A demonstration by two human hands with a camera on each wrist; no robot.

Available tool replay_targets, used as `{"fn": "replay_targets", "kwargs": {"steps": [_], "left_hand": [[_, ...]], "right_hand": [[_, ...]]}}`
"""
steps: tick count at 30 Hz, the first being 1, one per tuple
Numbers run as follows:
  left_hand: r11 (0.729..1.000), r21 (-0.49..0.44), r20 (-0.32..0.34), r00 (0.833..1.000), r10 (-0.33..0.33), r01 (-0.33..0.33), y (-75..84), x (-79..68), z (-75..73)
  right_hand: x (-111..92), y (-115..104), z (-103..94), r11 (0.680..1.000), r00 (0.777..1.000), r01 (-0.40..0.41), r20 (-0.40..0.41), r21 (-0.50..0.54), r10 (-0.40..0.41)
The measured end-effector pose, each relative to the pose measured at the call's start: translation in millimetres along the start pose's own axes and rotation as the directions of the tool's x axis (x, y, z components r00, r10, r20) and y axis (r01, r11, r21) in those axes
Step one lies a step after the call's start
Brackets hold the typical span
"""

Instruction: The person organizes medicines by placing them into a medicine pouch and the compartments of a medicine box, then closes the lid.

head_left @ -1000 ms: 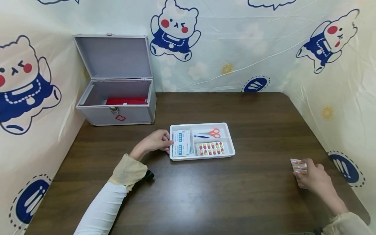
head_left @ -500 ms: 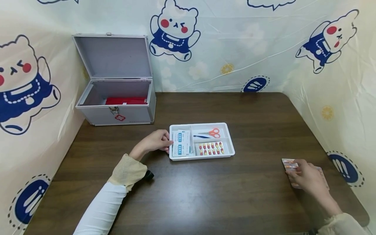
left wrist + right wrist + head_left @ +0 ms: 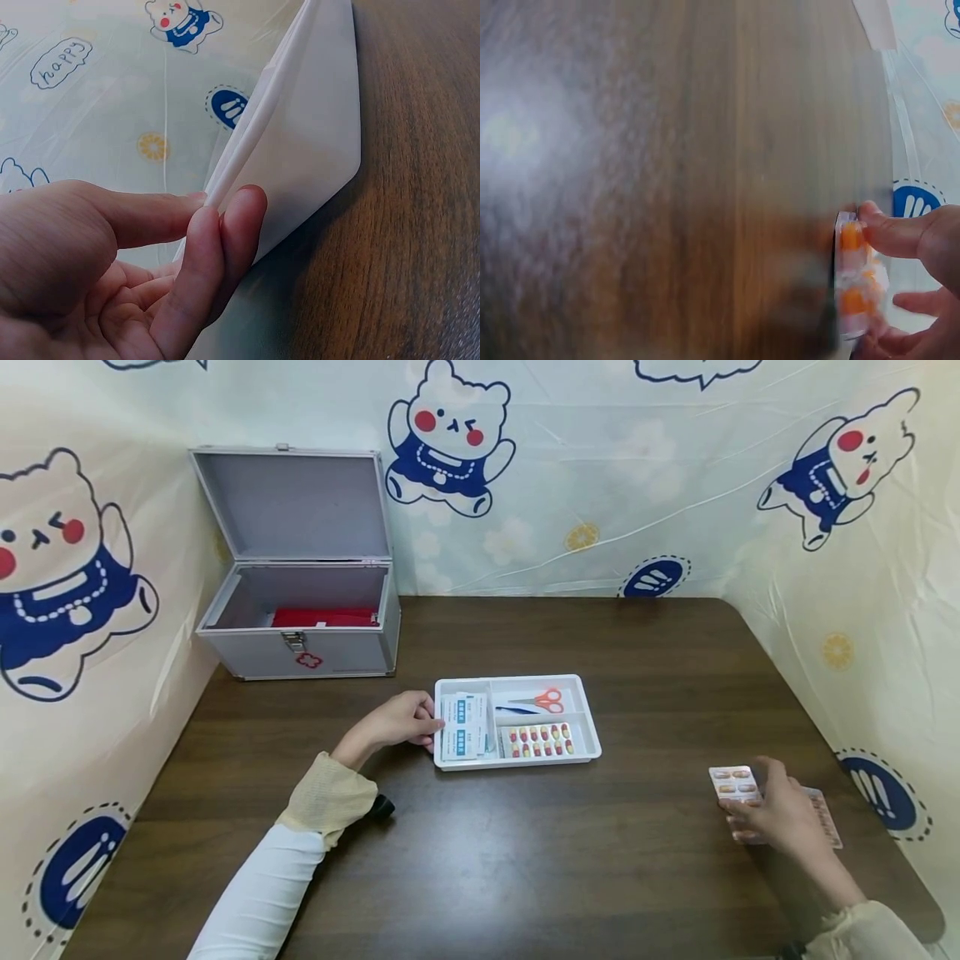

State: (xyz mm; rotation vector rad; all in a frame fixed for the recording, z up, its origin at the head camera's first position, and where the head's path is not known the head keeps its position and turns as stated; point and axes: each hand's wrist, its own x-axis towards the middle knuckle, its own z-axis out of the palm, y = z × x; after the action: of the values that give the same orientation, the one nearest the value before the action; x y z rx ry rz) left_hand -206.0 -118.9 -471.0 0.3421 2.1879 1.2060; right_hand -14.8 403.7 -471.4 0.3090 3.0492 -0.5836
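My left hand pinches the left rim of a white divided tray; the left wrist view shows thumb and fingers on the tray's edge. White-and-blue packets lie in its left compartment. Orange-handled scissors and a slim blue tool lie back right, with a blister pack of red-and-yellow capsules in front. At the table's right, my right hand pinches a blister pack of orange capsules. Another blister piece shows behind the hand; whether it is separate is hidden.
A grey metal first-aid case stands at the back left with its lid up and a red item inside. The brown table meets a printed cloth at the back and sides.
My right hand and the orange-capsule blister pack have shifted left over the table, and a blister piece has come into view behind the hand. My left hand and the tray stay put.
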Motion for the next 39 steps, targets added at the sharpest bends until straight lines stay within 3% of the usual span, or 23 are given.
{"fn": "replay_targets", "kwargs": {"steps": [4, 10, 18, 27, 39], "left_hand": [[1.0, -0.002, 0.003, 1.0, -0.002, 0.002, -1.6, 0.2, 1.1], [1.0, -0.002, 0.001, 1.0, 0.007, -0.007, -1.6, 0.0, 1.8], [1.0, 0.019, 0.001, 1.0, 0.013, -0.013, 1.0, -1.2, 2.2], [1.0, 0.027, -0.001, 1.0, 0.005, -0.005, 4.1, -3.0, 2.0], [0.998, 0.065, -0.026, 0.999, 0.02, -0.019, 5.2, -3.5, 3.2]], "right_hand": [[2, -3, 3.2, 0.999, 0.999, 0.039, -0.031, -0.017, -0.04], [2, -11, 3.0, 0.995, 0.994, 0.081, -0.084, 0.057, -0.076], [9, -34, -5.6, 0.992, 0.99, 0.104, -0.1, 0.074, -0.097], [20, -71, -7.1, 0.985, 0.994, 0.109, -0.002, 0.133, -0.11], [40, -112, 4.6, 0.941, 0.964, 0.265, -0.024, 0.211, -0.266]]}}
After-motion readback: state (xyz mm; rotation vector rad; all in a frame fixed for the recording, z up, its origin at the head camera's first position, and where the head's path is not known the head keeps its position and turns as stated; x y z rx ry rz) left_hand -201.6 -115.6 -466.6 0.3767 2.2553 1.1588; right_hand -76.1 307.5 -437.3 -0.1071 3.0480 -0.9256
